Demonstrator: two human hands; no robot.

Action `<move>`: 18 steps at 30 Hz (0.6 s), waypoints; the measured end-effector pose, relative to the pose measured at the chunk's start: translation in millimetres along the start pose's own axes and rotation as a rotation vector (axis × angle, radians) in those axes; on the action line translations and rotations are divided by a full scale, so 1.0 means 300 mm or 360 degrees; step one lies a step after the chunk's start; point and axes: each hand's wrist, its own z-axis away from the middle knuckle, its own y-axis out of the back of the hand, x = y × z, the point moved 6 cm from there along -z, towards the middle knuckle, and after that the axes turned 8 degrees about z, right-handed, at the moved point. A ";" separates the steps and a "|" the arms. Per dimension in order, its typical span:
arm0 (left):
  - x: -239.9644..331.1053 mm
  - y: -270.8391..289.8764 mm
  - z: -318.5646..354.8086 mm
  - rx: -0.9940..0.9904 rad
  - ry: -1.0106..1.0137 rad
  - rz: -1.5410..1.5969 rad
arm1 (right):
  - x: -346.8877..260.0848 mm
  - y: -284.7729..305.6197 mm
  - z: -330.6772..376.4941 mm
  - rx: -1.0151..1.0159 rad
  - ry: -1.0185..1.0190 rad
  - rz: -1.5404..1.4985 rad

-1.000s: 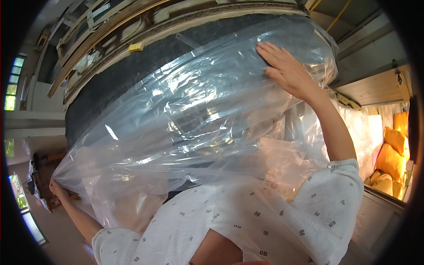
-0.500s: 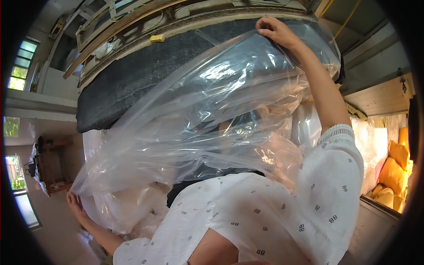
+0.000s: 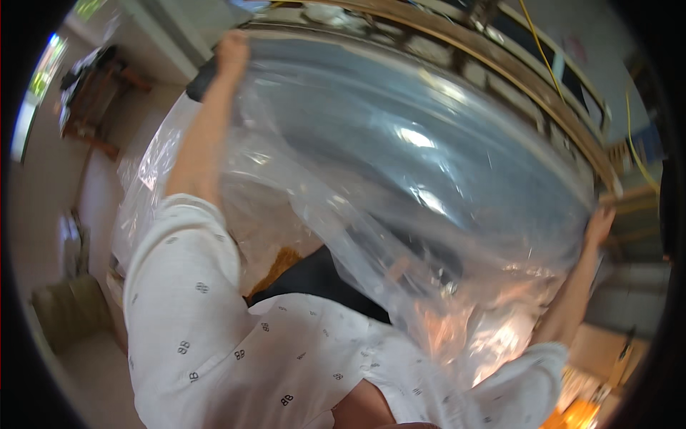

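Note:
A large clear plastic sheet is stretched across a long dark padded piece, and its loose folds hang down in front of my body. My left hand grips the sheet at the far left end of the padded piece; motion blurs its fingers a little. At the far right end, my right hand is closed on the sheet's other side. Between the two hands the plastic lies fairly smooth and shiny over the dark surface. Nearer to me it bunches into creases.
Behind the padded piece runs a long wooden frame with slats. A yellow cord hangs over it. On the left are a brown wooden stand and an olive padded seat. Orange-yellow items sit at the lower right.
My view has swung round. My left hand has gone from low left up to the padded piece's far left end, my right hand to its right end. Plastic now covers the previously bare dark part.

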 end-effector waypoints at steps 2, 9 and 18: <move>-0.059 0.016 0.028 -0.0027 0.0278 0.0273 | 0.030 -0.105 0.067 -0.0017 -0.0146 -0.0320; -0.063 -0.043 -0.047 -0.0066 0.0387 0.0656 | -0.062 -0.178 -0.002 -0.0179 -0.0026 -0.0741; 0.001 -0.087 -0.076 0.0005 0.0144 0.0197 | -0.002 -0.248 -0.055 -0.0259 -0.0150 -0.0645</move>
